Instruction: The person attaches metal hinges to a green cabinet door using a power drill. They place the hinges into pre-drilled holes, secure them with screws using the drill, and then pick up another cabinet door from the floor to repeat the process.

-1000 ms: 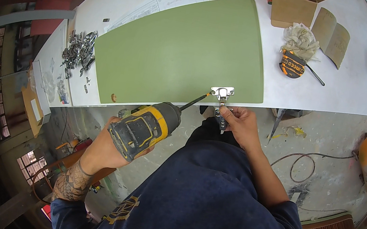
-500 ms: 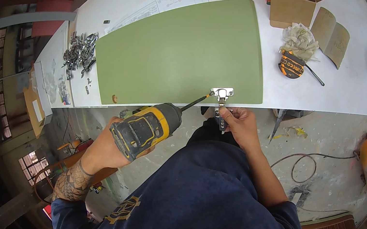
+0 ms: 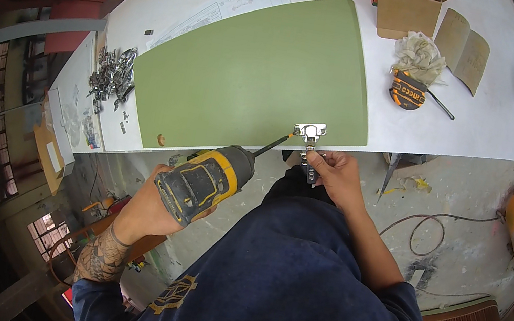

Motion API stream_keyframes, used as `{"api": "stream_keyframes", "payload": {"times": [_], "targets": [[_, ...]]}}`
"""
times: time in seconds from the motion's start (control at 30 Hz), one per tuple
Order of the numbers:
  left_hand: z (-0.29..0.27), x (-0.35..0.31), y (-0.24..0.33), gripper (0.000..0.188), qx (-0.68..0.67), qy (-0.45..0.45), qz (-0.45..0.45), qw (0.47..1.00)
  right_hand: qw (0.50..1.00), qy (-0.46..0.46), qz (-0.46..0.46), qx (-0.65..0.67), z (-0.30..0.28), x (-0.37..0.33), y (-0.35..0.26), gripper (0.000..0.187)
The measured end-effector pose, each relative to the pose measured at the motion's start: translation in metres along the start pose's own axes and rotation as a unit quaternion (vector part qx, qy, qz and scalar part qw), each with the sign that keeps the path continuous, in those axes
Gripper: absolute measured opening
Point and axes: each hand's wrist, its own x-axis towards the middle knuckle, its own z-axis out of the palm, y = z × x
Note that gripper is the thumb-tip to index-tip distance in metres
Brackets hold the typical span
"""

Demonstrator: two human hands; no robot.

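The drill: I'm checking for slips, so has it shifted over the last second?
No. The drill keeps its bit at the hinge on the green panel's near edge.

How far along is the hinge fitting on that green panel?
Done: one metal hinge sits seated at the near edge of the green panel. In hand: the left hand aims the yellow drill, its bit at the hinge plate, while the right hand steadies the hinge arm. Left: whether its screws are driven home is too small to tell; a pile of metal hardware waits unused on the table.
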Motion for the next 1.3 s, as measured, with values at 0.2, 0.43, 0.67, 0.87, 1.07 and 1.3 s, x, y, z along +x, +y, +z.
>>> {"api": "stream_keyframes", "payload": {"times": [0.2,0.43,0.67,0.87,1.07,1.3], "targets": [[-0.009,0.009,0.012,0.021,-0.009,-0.009,0.001,1.000,1.000,-0.004,-0.008,0.014,-0.002,0.001,0.004,0.034],[-0.035,0.028,0.027,0.027,0.042,-0.019,0.062,0.997,1.000,-0.001,-0.029,0.000,0.001,0.000,0.006,0.036],[-0.066,0.065,0.043,0.038,-0.020,-0.123,-0.001,0.992,0.998,0.021,-0.051,0.018,-0.010,-0.003,0.003,0.031],[-0.063,0.068,0.051,0.030,-0.002,-0.169,-0.050,0.984,0.995,-0.023,-0.095,-0.034,0.000,0.010,0.025,0.038],[-0.045,0.059,0.037,0.039,-0.126,-0.175,-0.119,0.969,0.989,0.034,-0.131,-0.068,-0.013,-0.012,0.003,0.041],[-0.035,0.048,0.027,0.033,-0.140,-0.141,-0.073,0.977,0.987,0.015,-0.152,-0.057,-0.007,-0.003,0.011,0.041]]}}
